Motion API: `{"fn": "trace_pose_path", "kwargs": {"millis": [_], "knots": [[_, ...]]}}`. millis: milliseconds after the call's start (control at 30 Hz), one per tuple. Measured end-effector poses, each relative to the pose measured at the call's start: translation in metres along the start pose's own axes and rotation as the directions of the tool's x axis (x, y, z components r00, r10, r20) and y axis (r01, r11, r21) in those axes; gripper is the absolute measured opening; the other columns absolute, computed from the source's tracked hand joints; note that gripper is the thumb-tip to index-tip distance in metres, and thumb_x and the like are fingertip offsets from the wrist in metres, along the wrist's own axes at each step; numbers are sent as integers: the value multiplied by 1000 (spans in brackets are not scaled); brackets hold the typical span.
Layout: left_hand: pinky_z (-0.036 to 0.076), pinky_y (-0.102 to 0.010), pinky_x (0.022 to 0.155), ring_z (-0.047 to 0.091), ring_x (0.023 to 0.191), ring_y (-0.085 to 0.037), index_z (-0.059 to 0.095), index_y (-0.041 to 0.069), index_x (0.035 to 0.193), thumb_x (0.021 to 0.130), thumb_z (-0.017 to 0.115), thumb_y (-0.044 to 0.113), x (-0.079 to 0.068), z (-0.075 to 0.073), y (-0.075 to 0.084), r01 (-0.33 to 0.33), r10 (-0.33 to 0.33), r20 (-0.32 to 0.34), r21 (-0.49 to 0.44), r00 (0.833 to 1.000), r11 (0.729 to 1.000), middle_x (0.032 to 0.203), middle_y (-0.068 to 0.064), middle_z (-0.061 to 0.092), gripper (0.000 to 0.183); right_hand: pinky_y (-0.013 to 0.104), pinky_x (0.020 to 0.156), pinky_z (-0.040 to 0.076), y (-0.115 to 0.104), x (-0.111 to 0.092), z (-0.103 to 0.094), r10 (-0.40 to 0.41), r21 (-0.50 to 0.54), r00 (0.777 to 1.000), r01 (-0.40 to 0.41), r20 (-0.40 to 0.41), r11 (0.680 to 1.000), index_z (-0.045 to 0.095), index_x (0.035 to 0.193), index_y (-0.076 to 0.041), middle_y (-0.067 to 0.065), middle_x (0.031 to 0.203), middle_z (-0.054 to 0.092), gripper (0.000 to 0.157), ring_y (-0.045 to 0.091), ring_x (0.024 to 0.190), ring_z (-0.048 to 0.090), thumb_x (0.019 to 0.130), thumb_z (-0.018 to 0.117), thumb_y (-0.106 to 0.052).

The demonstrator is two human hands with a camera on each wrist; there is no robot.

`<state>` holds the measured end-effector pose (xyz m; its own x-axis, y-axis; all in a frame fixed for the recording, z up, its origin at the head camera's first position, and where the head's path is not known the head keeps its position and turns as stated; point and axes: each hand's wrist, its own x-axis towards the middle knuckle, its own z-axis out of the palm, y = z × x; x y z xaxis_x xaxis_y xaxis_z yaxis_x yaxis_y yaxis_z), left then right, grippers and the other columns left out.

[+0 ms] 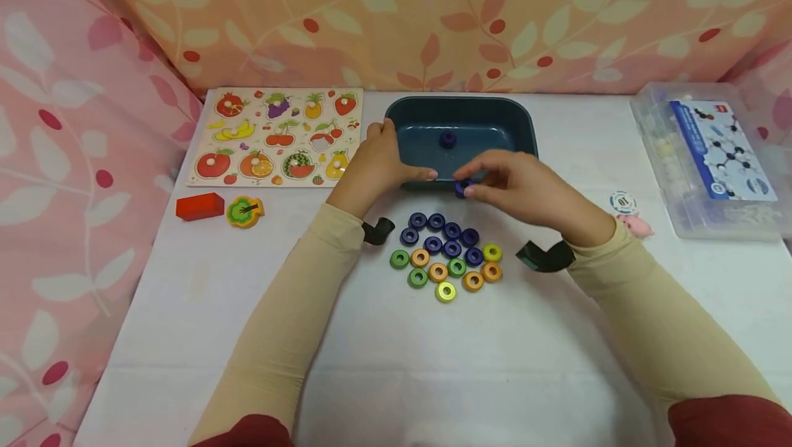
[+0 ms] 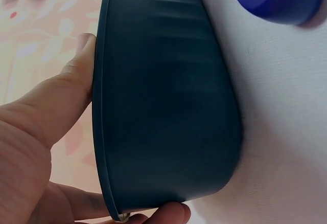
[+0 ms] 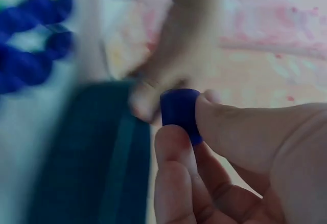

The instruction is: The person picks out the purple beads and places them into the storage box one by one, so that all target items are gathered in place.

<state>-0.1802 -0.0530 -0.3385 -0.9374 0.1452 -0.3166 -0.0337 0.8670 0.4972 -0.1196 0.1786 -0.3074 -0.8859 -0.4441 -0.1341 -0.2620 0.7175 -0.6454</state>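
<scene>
My left hand (image 1: 379, 165) grips the near left corner of a dark teal tray (image 1: 526, 117). Its thumb lies along the rim, while the other fingers bend round the tray's side wall (image 2: 168, 96) in the left wrist view. Between thumb and fingertips, my right hand (image 1: 522, 186) pinches a dark blue ring (image 3: 180, 112) at the tray's near rim. One more dark blue ring (image 1: 448, 138) sits inside on the tray floor. In front of the tray, several loose dark blue rings (image 1: 452, 230) lie on the white cloth, with green rings (image 1: 399, 258), orange rings (image 1: 473, 281) and yellow rings (image 1: 445, 291) nearer me.
Left of the tray lies a fruit puzzle board (image 1: 247, 151); a red block (image 1: 200, 206) and a small tree piece (image 1: 245, 212) are in front of it. To the right are a round white token (image 1: 623, 202), a pink pig figure (image 1: 636, 225) and a clear plastic case (image 1: 674, 179).
</scene>
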Motion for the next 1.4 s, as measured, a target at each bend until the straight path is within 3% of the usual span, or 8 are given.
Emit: {"fn": "trace_pose_path", "kwargs": {"millis": [167,333,567,833,967,1067,1133,1400], "knots": [[36,-49,117,37,143,-37,6,3,161,70,81,66,2,3,-2,9,-9,12,-16,1000,1000,163,-21,19,134,32,76,49,-1,60,-24,26,9,999,-26,-42,1000,70,127,-20,8,109,70,32,24,88,64,97,68,-31],[37,-50,116,38,143,-37,7,4,161,70,81,67,3,13,-2,18,-17,23,-16,1000,1000,162,-20,21,133,39,102,48,22,119,-17,34,-7,999,-34,36,999,67,131,-11,12,130,65,35,25,110,62,99,64,-26],[35,-48,118,37,144,-36,8,4,161,69,79,69,-2,17,2,0,0,22,-6,1000,1000,163,-20,20,133,43,100,53,42,147,-1,110,-38,980,-105,165,994,65,132,-9,14,126,66,35,28,103,66,100,62,-24],[36,-49,117,37,143,-36,7,5,161,71,80,67,-6,10,3,15,-15,31,0,999,1000,162,-20,20,132,43,108,47,34,118,-18,128,4,985,-129,119,992,62,137,-13,11,134,63,43,26,111,65,99,64,-33],[35,-48,118,35,145,-36,6,4,161,70,81,66,-5,7,3,7,-7,18,-9,1000,1000,163,-20,19,133,34,89,51,18,75,-20,65,17,997,-66,39,998,68,128,-16,6,121,70,38,23,95,63,95,69,-35],[36,-47,117,36,145,-35,6,4,161,70,81,66,-5,6,3,4,-4,10,-13,1000,1000,163,-20,19,133,30,68,47,10,40,-9,50,37,999,-50,15,998,73,118,-19,3,105,73,29,21,78,59,93,72,-34],[37,-47,117,38,144,-35,6,3,161,71,81,66,-6,4,3,2,-2,3,-8,1000,1000,163,-20,19,133,30,64,46,9,22,3,44,42,999,-45,24,998,75,114,-20,2,97,72,25,20,74,57,92,74,-32],[36,-47,117,37,145,-34,7,4,161,71,80,66,-4,-1,1,15,-15,-1,12,1000,1000,164,-20,19,131,33,74,48,4,4,52,0,-68,1000,2,26,998,75,116,-19,-2,106,72,29,17,86,57,89,77,-29]]}}
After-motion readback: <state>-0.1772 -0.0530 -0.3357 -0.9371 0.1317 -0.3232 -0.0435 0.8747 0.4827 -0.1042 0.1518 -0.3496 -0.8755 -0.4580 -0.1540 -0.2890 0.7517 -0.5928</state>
